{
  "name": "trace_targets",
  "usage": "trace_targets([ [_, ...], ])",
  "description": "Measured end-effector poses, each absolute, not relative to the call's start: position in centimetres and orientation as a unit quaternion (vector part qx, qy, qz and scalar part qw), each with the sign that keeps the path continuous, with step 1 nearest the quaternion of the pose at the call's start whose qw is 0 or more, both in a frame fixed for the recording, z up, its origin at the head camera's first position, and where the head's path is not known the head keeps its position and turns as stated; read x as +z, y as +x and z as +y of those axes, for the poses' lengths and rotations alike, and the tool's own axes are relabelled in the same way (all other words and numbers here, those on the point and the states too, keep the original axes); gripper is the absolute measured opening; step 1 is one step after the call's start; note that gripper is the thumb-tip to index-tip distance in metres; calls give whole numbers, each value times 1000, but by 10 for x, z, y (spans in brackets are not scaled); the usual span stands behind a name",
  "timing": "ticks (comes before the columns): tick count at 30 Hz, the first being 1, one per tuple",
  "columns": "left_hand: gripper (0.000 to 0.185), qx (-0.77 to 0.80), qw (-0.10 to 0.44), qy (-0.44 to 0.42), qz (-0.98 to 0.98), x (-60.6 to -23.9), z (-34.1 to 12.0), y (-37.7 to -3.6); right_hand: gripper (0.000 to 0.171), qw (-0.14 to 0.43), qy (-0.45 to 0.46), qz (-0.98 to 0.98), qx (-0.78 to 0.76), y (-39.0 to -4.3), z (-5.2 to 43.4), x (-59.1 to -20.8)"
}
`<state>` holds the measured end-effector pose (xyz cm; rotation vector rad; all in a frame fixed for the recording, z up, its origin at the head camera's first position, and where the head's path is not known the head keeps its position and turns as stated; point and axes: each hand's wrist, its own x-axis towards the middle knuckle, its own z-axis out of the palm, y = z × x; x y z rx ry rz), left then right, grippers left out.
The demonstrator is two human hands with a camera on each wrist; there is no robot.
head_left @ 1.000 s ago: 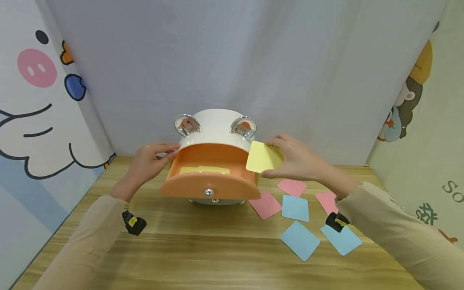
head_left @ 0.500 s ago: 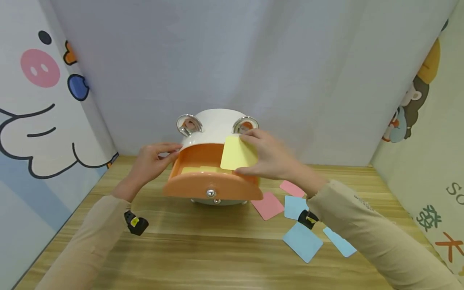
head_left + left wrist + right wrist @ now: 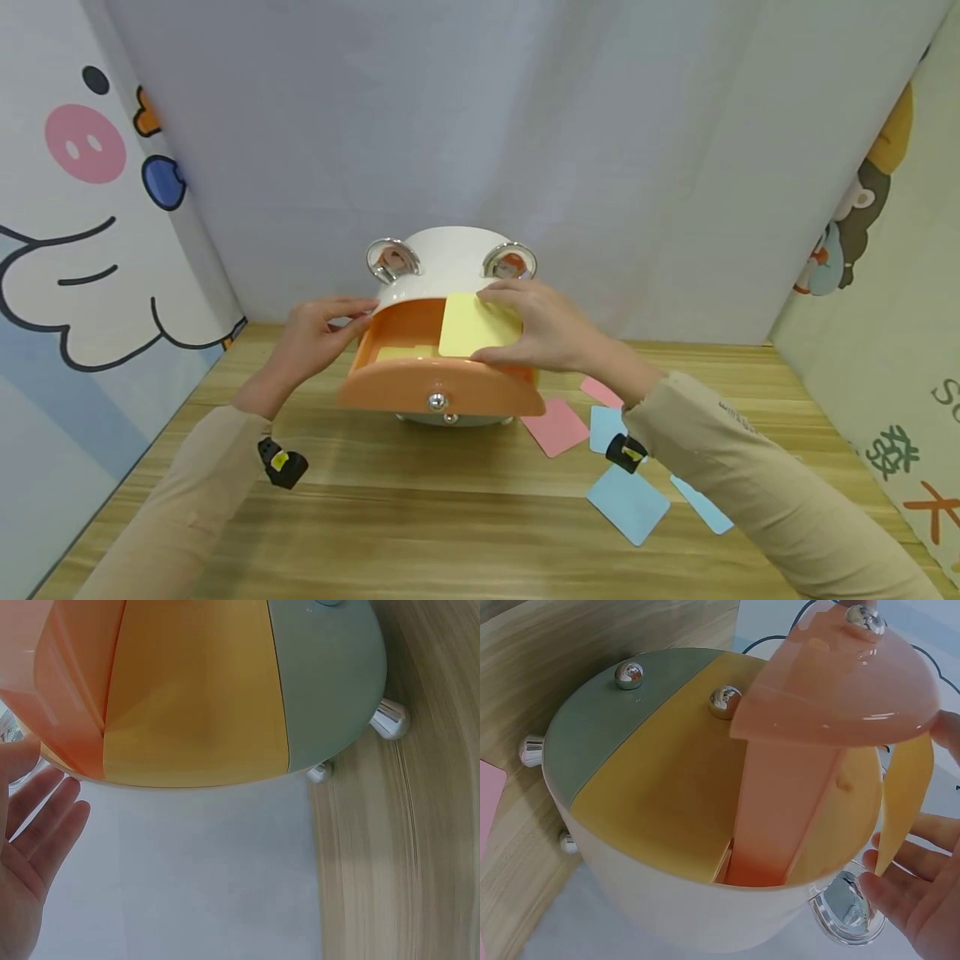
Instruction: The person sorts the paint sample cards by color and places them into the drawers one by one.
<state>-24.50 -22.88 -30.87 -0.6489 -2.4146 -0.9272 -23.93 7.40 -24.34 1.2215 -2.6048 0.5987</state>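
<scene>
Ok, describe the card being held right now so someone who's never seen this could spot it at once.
Start at the round white drawer box against the back curtain, whose orange top drawer is pulled open. Just above that drawer, the right hand pinches a yellow card. It is the only card off the table; the loose ones are pink or blue.

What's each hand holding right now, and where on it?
The right hand pinches the yellow card by its right edge, over the open orange drawer. The left hand holds nothing; its fingertips touch the drawer's left side.
</scene>
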Motion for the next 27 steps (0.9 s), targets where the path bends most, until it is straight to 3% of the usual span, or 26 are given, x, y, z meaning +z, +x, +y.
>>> trace_targets([
  [14, 24, -334, 236, -241, -880, -308, -229, -244, 61, 63, 405, -880, 241, -238, 81, -244],
  [27, 23, -336, 236, -245, -878, -308, -229, -244, 69, 79, 397, -878, 254, -236, 84, -257],
])
